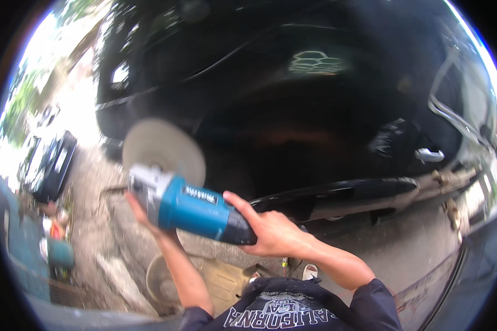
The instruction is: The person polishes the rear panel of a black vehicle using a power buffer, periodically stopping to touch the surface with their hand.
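A teal-blue power polisher [196, 209] with a silver gear head and a dark rear handle is held in front of me. My right hand [273, 234] is wrapped round the rear handle, with a finger along its top. My left hand [143, 215] supports the underside of the gear head, and most of its fingers are hidden behind the tool. The round, pale buffing pad [163, 143] is blurred and lies over the black car panel [232, 121]. Whether it touches the panel, I cannot tell.
A door handle [428, 155] sits at the car's right. Below are a tan plastic tray [223, 276] and a round basin [159, 278]. Another dark car [49, 165] stands at the left, near a green bucket [59, 252]. A dark panel edge [480, 265] lies at lower right.
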`<state>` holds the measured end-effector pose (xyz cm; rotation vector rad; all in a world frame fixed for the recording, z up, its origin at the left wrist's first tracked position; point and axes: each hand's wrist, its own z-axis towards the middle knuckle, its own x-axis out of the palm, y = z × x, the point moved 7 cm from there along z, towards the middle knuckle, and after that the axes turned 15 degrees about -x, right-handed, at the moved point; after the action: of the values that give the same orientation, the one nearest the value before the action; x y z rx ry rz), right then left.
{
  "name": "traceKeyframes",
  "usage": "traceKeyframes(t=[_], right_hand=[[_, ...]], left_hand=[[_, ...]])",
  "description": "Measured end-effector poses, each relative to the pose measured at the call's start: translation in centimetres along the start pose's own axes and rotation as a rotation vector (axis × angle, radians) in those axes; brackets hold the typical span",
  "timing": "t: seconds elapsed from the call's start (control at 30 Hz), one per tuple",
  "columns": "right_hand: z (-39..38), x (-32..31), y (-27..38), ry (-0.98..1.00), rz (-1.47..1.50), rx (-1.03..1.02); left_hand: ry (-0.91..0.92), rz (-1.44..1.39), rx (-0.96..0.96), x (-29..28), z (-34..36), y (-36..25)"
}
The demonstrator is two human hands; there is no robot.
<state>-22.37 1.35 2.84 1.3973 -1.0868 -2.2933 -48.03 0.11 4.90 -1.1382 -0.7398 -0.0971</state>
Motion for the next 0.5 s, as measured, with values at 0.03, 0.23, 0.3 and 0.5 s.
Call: traceKeyframes(t=[0.03, 0.23, 0.3, 0.5], right_hand=[[-1.3, 0.1, -1.2, 0.069, 0.003, 0.063], [-10.2, -4.4, -4.5, -0.409, 0.067, 0.017], [-13.2, -6.6, -4.5, -0.604, 0.121, 0.002], [-21.0, -10.8, -7.2, -1.111, 0.396, 0.008]], left_hand=[[0.029, -0.055, 0.006, 0.5, -0.6, 1.3], [-0.103, 0.297, -0.08, 13.0, -2.6, 4.2], [-0.164, 0.485, 0.076, 19.0, -3.5, 4.7], [0.452, 0.806, 0.369, 37.5, -5.1, 7.1]])
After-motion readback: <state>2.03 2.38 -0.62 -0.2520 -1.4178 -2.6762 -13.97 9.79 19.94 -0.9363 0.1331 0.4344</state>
